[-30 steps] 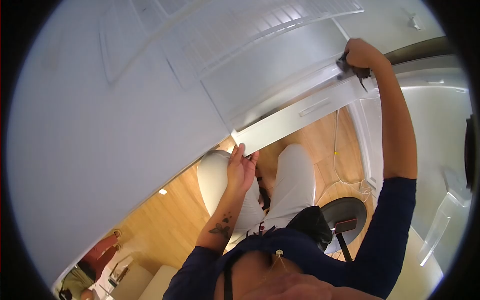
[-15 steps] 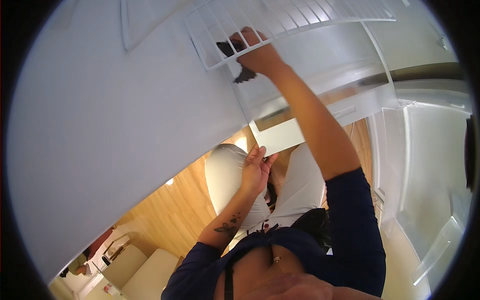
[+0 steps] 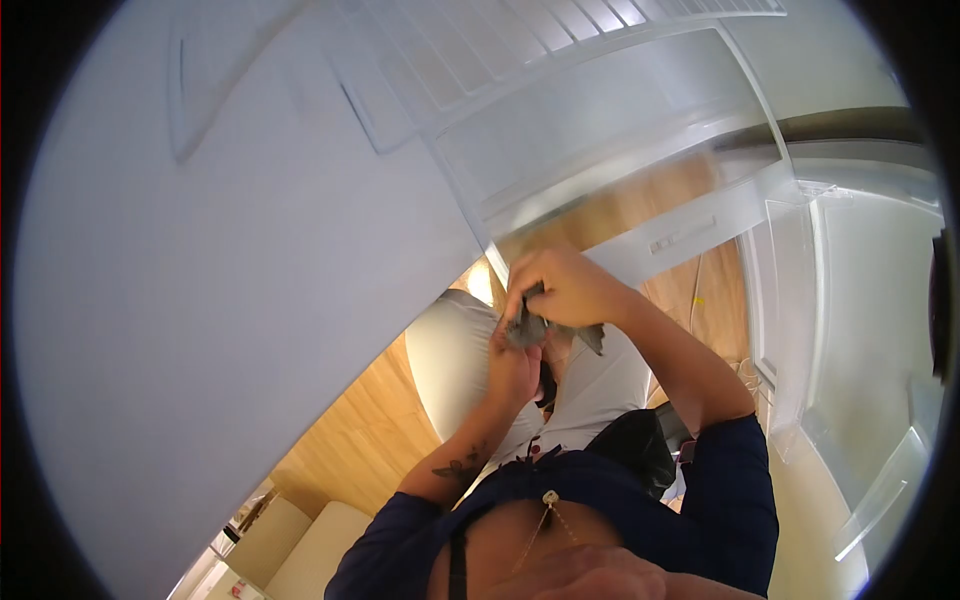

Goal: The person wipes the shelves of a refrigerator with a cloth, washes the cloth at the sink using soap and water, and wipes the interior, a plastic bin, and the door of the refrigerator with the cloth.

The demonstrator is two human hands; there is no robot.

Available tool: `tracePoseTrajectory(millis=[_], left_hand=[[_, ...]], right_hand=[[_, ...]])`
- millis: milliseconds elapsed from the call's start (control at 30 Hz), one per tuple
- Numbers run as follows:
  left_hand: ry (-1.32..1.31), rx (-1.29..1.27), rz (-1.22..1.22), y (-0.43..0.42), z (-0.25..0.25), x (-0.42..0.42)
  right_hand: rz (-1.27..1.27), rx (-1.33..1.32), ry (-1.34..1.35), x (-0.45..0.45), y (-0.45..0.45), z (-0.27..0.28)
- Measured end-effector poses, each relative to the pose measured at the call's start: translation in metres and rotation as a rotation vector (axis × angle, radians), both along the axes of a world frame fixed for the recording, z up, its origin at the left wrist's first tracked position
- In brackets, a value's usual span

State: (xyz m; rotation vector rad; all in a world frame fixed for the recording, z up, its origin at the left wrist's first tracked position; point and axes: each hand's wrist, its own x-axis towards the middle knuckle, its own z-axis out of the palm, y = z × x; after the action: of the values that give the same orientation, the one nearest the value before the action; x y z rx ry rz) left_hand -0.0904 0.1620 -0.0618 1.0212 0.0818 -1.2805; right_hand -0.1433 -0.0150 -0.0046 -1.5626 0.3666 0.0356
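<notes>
My right hand [image 3: 572,288] is closed around a crumpled dark grey cloth [image 3: 525,328] at the near left corner of a clear-bottomed drawer [image 3: 690,222] with a white front. One end of the cloth hangs below the hand. Just beneath, my left hand [image 3: 516,372] is raised against the cloth and the drawer corner. Its fingertips are hidden behind the cloth and my right hand, so its grip does not show. Above the drawer is a white wire shelf [image 3: 540,45], blurred by motion.
A large white panel [image 3: 230,280] fills the left side. An open door with clear bins [image 3: 880,495] stands at the right. My knees [image 3: 440,355] are under the drawer, above a wood floor [image 3: 350,425]. A black bag-like thing [image 3: 635,450] lies by my right hip.
My right hand has come down from under the wire shelf to the drawer's near corner, bringing the cloth beside my left hand. The view has shifted slightly.
</notes>
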Motion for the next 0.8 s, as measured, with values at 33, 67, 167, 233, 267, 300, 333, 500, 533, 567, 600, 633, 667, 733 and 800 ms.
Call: tracePoseTrajectory(millis=[33, 67, 167, 233, 267, 300, 333, 500, 533, 567, 600, 633, 667, 733, 800], left_hand=[[0.027, -0.008, -0.018, 0.002, 0.001, -0.002], [0.029, -0.005, -0.021, 0.006, 0.003, -0.007], [0.058, 0.106, -0.015, 0.010, 0.015, -0.021], [0.055, 0.168, -0.008, 0.016, 0.015, -0.029], [0.052, 0.172, -0.008, 0.019, 0.016, -0.030], [0.059, 0.176, -0.021, 0.022, 0.016, -0.030], [0.068, 0.180, -0.033, 0.024, 0.015, -0.030], [0.102, 0.146, -0.044, 0.029, 0.012, -0.029], [0.108, 0.163, -0.039, 0.029, 0.013, -0.030], [0.112, 0.161, -0.036, 0.027, 0.014, -0.031], [0.109, 0.179, -0.022, 0.024, 0.016, -0.030], [0.105, 0.199, -0.008, 0.023, 0.018, -0.031], [0.103, 0.199, -0.007, 0.023, 0.018, -0.031], [0.120, 0.184, -0.017, 0.024, 0.018, -0.031], [0.127, 0.189, -0.038, 0.030, 0.013, -0.033]], right_hand=[[-0.005, 0.000, 0.004, 0.004, -0.008, 0.001], [-0.295, -0.105, -0.039, 0.014, -0.019, -0.002], [-0.786, -0.184, -0.099, 0.058, -0.059, 0.001], [-0.793, -0.427, -0.172, 0.098, -0.091, -0.022], [-0.809, -0.615, -0.173, 0.118, -0.100, -0.030], [-0.823, -0.805, -0.175, 0.137, -0.107, -0.039], [-0.824, -0.802, -0.176, 0.156, -0.112, -0.052], [-0.518, -0.538, -0.041, 0.175, -0.123, -0.076], [-0.511, -0.538, -0.037, 0.165, -0.122, -0.070], [-0.405, -0.629, -0.094, 0.149, -0.118, -0.065], [-0.298, -0.718, -0.153, 0.134, -0.115, -0.054], [-0.295, -0.719, -0.155, 0.124, -0.111, -0.042], [-0.163, -0.682, -0.096, 0.115, -0.108, -0.030], [-0.044, -0.642, -0.040, 0.105, -0.106, -0.030], [0.109, -0.781, -0.166, 0.101, -0.102, -0.037]])
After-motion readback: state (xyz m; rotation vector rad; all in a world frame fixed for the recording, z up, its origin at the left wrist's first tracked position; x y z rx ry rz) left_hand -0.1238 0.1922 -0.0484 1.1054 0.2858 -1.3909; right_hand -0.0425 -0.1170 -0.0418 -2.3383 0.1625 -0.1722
